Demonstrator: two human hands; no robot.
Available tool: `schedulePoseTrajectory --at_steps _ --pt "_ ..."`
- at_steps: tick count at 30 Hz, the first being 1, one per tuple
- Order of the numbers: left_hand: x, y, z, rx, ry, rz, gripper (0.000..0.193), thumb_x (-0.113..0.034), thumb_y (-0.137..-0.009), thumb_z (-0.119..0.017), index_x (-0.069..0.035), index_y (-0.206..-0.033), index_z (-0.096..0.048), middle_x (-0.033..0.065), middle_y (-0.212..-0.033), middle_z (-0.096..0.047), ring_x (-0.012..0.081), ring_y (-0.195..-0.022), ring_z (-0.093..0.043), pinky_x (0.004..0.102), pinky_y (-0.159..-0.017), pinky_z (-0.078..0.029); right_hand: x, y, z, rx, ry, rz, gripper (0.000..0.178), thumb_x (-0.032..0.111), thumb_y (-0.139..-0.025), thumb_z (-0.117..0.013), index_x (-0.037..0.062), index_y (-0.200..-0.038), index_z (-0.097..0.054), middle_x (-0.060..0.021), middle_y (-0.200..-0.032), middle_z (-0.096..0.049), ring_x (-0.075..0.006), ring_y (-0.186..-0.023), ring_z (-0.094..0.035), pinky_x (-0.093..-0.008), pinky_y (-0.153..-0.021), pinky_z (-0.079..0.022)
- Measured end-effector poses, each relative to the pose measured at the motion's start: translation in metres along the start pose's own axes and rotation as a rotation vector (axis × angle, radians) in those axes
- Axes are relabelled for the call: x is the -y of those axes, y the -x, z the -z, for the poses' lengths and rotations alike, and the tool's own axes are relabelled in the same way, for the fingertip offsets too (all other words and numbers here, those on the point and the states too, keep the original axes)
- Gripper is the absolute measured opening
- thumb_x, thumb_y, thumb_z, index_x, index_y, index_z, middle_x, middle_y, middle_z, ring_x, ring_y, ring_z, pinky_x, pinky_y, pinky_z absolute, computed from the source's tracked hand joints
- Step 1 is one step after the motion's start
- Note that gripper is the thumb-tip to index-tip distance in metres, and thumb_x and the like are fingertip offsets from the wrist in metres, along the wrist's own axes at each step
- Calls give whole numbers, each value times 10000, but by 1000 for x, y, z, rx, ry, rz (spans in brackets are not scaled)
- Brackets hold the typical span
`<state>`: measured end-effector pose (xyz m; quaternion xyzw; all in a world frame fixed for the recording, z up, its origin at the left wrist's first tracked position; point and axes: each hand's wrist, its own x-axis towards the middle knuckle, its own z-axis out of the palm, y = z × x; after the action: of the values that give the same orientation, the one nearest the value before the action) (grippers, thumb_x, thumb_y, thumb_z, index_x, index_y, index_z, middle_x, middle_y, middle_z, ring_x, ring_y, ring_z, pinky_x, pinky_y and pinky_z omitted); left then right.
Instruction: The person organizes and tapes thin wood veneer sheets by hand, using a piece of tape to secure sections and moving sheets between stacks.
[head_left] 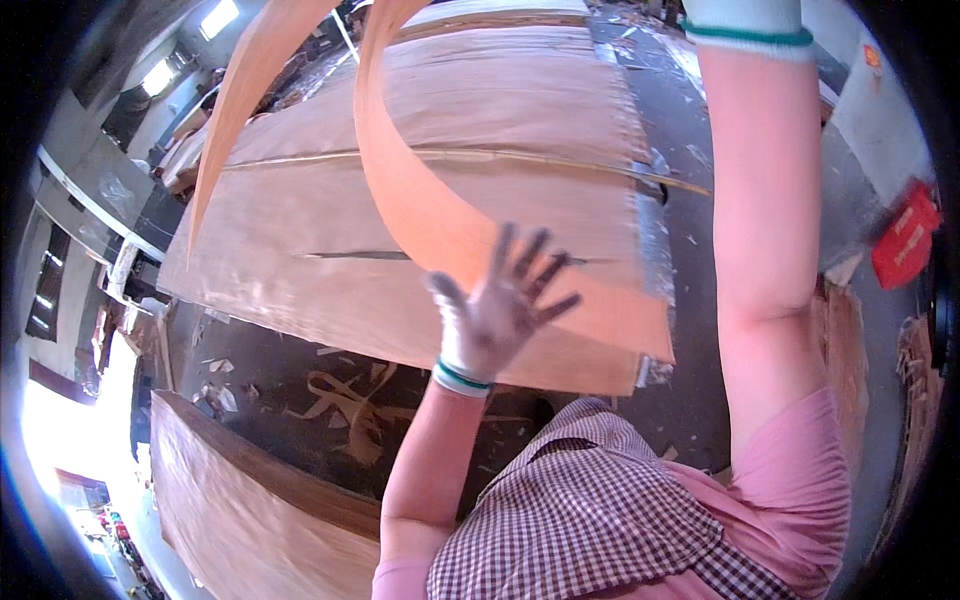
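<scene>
My left hand (492,318), in a pale work glove with a green-edged cuff, is open with fingers spread. It is over the front of a large stack of thin wood veneer sheets (290,290). A long orange-tan veneer strip (395,175) curves down from the top edge and passes behind this hand; whether they touch I cannot tell. Another pointed veneer strip (235,100) hangs farther left. My right arm reaches up along the right side; only its glove cuff (748,25) shows at the top edge, and the fingers are out of frame.
A thin wooden stick (480,155) lies across the stack, and a dark split (360,255) runs through the top sheet. Veneer scraps (345,405) litter the floor. A second veneer stack (240,490) stands at lower left. Something red (908,235) is at the far right.
</scene>
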<state>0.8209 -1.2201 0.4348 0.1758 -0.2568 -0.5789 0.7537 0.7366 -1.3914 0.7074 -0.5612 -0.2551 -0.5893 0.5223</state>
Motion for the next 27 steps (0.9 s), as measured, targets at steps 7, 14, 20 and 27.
schedulePoseTrajectory --at_steps 7,14,20,27 --pt "-188 12 100 -531 194 -606 927 -729 -798 -482 12 -1351 -413 254 -1390 -416 422 -1314 -359 617 -1105 -235 -111 29 3 -213 -95 -285 141 190 -894 -604 62 -867 -549 -17 -676 -532 -92 -498 -454 -199 -462 -349" --pt "-356 19 219 -836 -660 -700 317 -289 -980 -497 -10 -1102 -586 105 -1106 -614 216 -1002 -586 386 -872 -484 -194 198 -20 -735 343 -810 202 277 -890 -634 108 -826 -544 25 -627 -498 -64 -473 -457 -207 -408 -332" --pt "-361 -20 316 -697 -784 -349 312 -209 -959 -545 -6 -1194 -573 83 -1133 -620 182 -1004 -610 314 -876 -515 -263 414 -36 -1199 150 -1192 232 301 -882 -663 98 -865 -554 -12 -704 -565 -76 -505 -464 -216 -402 -332" --pt "-333 56 554 -1098 -308 44 317 -289 -892 -642 -77 -1126 -617 61 -1062 -646 210 -936 -612 381 -837 -518 -269 489 -100 -1073 6 -1602 226 275 -891 -637 65 -921 -559 -104 -879 -667 -78 -529 -458 -224 -405 -330"
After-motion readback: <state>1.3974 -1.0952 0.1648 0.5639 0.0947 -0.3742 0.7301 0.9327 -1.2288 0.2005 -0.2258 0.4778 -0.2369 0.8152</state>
